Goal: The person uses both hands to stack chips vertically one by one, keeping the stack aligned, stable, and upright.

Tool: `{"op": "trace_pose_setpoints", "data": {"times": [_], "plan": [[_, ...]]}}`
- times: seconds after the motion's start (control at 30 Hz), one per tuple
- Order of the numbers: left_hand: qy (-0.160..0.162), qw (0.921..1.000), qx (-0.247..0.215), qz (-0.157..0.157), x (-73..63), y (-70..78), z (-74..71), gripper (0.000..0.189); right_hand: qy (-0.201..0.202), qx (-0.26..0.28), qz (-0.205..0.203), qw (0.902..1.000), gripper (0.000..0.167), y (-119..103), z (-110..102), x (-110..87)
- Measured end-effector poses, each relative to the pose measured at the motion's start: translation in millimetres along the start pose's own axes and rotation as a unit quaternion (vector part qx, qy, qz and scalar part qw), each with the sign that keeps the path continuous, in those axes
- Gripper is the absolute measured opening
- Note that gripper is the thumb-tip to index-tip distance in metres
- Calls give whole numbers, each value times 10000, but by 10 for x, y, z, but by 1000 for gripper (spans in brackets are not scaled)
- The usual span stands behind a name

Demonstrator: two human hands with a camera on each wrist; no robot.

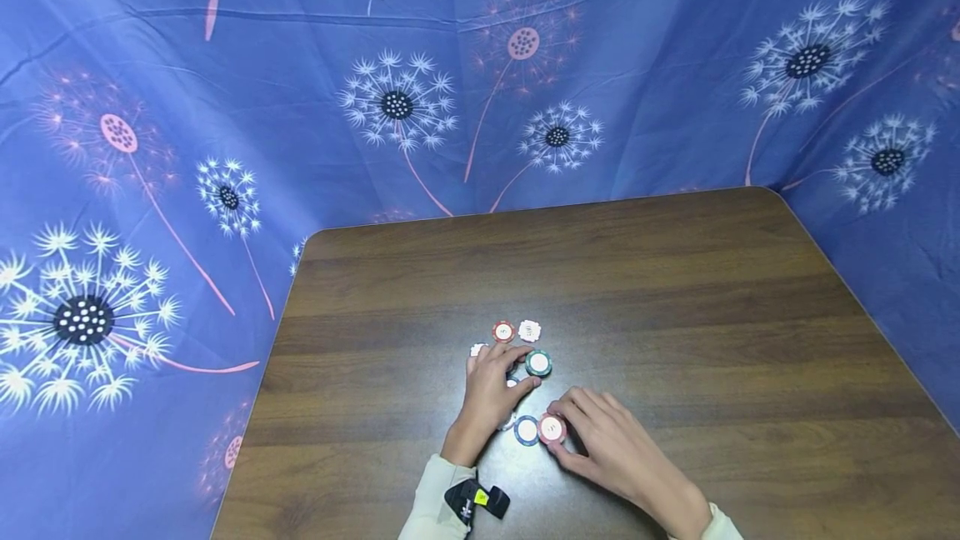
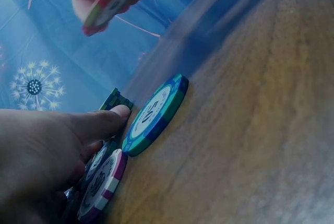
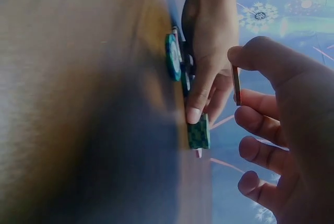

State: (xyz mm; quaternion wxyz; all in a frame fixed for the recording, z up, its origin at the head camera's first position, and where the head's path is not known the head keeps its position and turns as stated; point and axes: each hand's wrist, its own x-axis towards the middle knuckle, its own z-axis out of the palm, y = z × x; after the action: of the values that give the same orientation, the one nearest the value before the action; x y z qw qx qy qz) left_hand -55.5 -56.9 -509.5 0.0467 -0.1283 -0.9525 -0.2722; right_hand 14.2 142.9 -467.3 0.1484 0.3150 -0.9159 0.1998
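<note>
At lower centre in the head view, we saw the left hand (image 1: pixel 489 382), fingers bent around the green stack (image 1: pixel 538 362) on the tabletop (image 1: pixel 675 315); just below, the right hand (image 1: pixel 617 444) pinched the red chip (image 1: pixel 552 428), fingers barely parted.

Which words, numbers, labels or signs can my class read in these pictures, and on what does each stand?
"50": on the blue-rimmed chip, left wrist view.
Too blurred: mark on the purple-and-white chip.
Too small: marks on the held red chip, far red chip, far white chip; yellow label on the black wrist strap.
</note>
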Motion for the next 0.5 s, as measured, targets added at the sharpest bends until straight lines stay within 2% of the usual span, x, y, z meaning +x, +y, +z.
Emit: {"op": "trace_pose_setpoints", "data": {"times": [0.4, 0.5], "plan": [[-57, 10000, 38, -60, 5, -3, 9, 49, -50, -56, 7, 10000, 38, 55, 3, 255], [12, 10000, 26, -29, 0, -8, 11, 48, -85, -84, 40, 9999, 39, 91, 21, 309]]}}
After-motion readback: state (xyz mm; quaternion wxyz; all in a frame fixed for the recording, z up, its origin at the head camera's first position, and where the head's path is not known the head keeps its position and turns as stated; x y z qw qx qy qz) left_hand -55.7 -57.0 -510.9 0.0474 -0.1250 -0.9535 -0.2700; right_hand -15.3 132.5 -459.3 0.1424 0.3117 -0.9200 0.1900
